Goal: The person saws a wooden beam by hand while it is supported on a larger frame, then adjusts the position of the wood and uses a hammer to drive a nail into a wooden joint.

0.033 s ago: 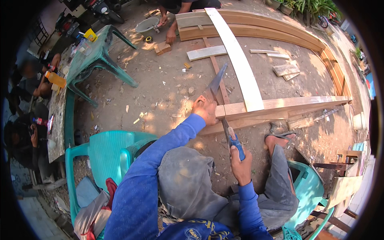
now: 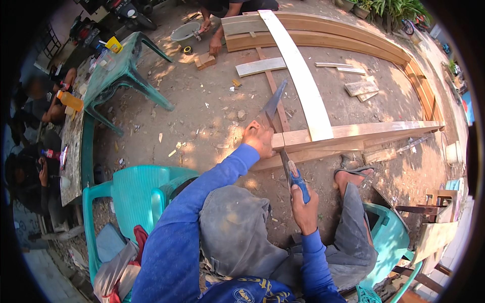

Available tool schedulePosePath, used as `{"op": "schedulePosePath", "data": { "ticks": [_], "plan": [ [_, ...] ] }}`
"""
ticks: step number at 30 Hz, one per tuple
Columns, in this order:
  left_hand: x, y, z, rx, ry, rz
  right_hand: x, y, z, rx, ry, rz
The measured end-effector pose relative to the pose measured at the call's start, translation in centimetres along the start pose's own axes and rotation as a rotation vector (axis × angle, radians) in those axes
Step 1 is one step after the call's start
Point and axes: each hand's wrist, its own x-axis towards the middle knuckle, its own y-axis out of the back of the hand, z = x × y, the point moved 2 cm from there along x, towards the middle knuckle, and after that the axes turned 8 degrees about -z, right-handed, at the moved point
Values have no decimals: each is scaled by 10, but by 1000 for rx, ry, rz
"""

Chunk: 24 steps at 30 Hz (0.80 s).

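My right hand (image 2: 305,209) is closed round the blue handle of a handsaw (image 2: 296,179). The saw's blade crosses a long wooden beam (image 2: 353,132) close to its left end, in a narrow cut. Just left of the cut, my left hand (image 2: 259,140) grips the end of the beam, its fingers partly hidden. Beyond that hand, a tapering grey saw blade (image 2: 274,102) points away; I cannot tell whether it belongs to a second saw. A pale board (image 2: 298,76) rests with its near end on the beam.
Long planks (image 2: 323,38) lie at the back, where another person's hand (image 2: 215,44) touches the ground by a wood block (image 2: 204,61). Offcuts (image 2: 361,88) are scattered right of the board. A green table (image 2: 118,65) and a turquoise chair (image 2: 134,194) stand at left.
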Motion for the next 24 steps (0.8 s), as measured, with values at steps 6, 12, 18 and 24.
{"op": "schedulePosePath", "data": {
  "ticks": [6,12,18,24],
  "plan": [
    [-3,8,9,-10,2,-9,1,7,6,-4,45,10],
    [-4,8,8,-12,36,-71,-1,7,-5,65,5,-5],
    [-3,4,6,-13,35,-1,-16,-4,58,19,116,-33],
    [4,14,4,15,42,-56,-23,-17,88,67,216,-13]
  ]
}}
